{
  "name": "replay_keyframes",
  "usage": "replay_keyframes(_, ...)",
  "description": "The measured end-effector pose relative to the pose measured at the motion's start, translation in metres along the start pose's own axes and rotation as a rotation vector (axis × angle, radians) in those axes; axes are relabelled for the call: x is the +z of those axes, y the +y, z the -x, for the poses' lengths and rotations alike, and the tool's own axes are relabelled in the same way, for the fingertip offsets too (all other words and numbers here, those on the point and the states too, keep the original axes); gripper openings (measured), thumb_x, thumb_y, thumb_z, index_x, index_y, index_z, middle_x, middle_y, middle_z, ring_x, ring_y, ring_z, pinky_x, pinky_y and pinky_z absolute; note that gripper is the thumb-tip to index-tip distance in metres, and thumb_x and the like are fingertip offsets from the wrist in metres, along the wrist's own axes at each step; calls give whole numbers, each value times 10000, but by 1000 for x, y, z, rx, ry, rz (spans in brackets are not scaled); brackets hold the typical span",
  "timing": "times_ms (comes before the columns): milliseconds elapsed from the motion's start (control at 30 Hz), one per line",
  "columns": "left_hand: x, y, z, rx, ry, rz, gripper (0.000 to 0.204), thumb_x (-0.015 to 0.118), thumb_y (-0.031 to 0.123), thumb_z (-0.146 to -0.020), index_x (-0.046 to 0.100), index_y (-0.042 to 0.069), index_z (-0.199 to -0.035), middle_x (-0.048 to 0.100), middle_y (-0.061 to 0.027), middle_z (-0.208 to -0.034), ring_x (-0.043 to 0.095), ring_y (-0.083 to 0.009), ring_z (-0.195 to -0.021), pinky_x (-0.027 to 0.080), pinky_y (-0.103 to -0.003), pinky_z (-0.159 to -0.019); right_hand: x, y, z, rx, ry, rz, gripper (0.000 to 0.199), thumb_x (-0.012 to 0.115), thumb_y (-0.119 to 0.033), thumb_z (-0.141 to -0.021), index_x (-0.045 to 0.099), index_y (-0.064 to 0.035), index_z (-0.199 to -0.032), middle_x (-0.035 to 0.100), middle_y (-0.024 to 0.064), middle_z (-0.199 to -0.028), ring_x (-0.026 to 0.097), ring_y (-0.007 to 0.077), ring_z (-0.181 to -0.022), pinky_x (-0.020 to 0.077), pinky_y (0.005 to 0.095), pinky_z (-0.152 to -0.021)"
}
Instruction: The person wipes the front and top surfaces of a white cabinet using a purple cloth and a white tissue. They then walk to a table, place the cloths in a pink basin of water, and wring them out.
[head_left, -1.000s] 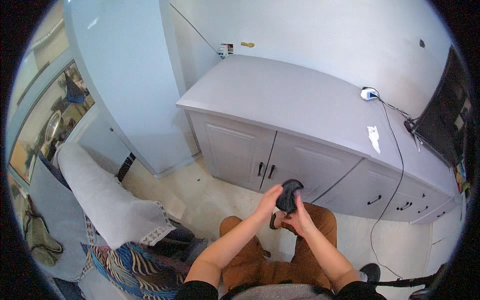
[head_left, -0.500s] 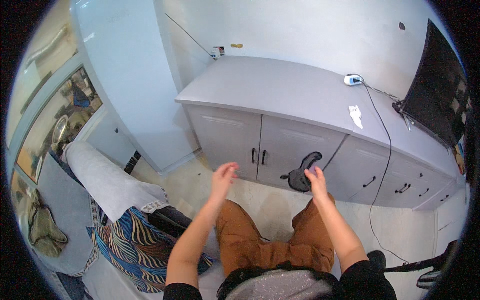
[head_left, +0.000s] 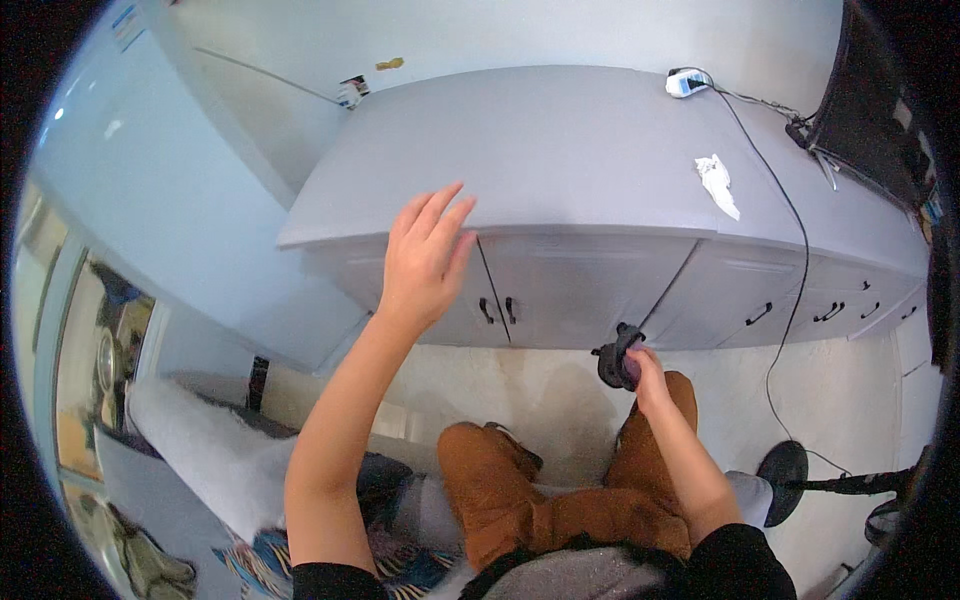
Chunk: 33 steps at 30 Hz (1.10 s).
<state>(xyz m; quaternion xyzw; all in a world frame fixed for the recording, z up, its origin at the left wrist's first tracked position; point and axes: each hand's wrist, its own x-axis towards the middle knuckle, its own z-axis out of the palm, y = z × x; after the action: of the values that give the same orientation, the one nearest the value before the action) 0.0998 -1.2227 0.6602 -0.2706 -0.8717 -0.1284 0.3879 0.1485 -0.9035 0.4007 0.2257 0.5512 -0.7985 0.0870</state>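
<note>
In my right hand [head_left: 650, 378] I hold a dark, floppy-looking black thing [head_left: 614, 362] with a loop at its top, in front of the cabinet doors and above my right knee. A bit of purple shows between it and my fingers; its kind cannot be made out. My left hand [head_left: 425, 255] is raised, empty, with the fingers apart. From my view it overlaps the front edge of the long grey cabinet [head_left: 500, 150]. Whether it touches that top cannot be told.
On the cabinet top are a crumpled white tissue [head_left: 717, 187], a white power strip [head_left: 687, 83] and a black screen [head_left: 865, 130]. A black cable [head_left: 803, 235] hangs to the floor beside a round black base [head_left: 783, 480]. At left stand a tall pale-blue cabinet [head_left: 165, 180] and a grey sofa [head_left: 205, 440].
My left hand has risen and stretched forward, its fingers spreading. My right hand still holds the black thing, now turned and more bunched. The view has shifted, with the cabinet sitting higher in it.
</note>
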Motion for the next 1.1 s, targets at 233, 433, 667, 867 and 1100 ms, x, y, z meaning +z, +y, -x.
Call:
replay_keyframes(233, 51, -70, -62, 151, -222, 109, 462, 576, 172, -807, 479, 45, -1241, 442, -123, -1322, 419, -339, -1167, 320, -430, -981, 38, 24, -22, 245, -13, -275, 314, 527, -151, -724, 529, -49, -1021, 576, 63, -1004, 545, 215, -951, 405, 335, -881)
replay_keyframes(433, 72, -123, -27, -82, -322, 87, 484, 527, 219, -832, 439, 43, -1274, 399, -148, -1351, 358, -346, -1225, 261, -438, -1028, 69, 96, -64, 363, 41, -344, 455, 519, 37, -712, 456, -23, -1159, 570, 107, -1043, 583, 250, -945, 508, 341, -795)
replay_keyframes(667, 88, -130, -14, 17, -314, -122, 548, 564, 255, -817, 405, 46, -1298, 378, -156, -1351, 353, -383, -1188, 280, -459, -994, 107, 153, -94, 421, 164, -169, 353, 525, 30, -821, 462, -23, -1165, 541, 110, -1117, 563, 232, -996, 517, 436, -800)
replay_keyframes(867, 105, -135, -10, 70, -187, -173, 530, 549, 271, -822, 423, 43, -1283, 389, -159, -1346, 351, -385, -1197, 272, -456, -1001, 112, 249, -136, 514, 168, -74, 449, 680, -203, -780, 481, -87, -1166, 547, 38, -1083, 552, 194, -954, 516, 360, -760)
replay_keyframes(1100, 99, -136, -8, 91, -175, -175, 510, 545, 253, -820, 441, 33, -1268, 411, -172, -1333, 347, -376, -1220, 252, -437, -1019, 184, 300, -197, 336, 64, -263, 325, 596, -103, -822, 483, -39, -1120, 544, 98, -1067, 552, 224, -978, 534, 395, -776)
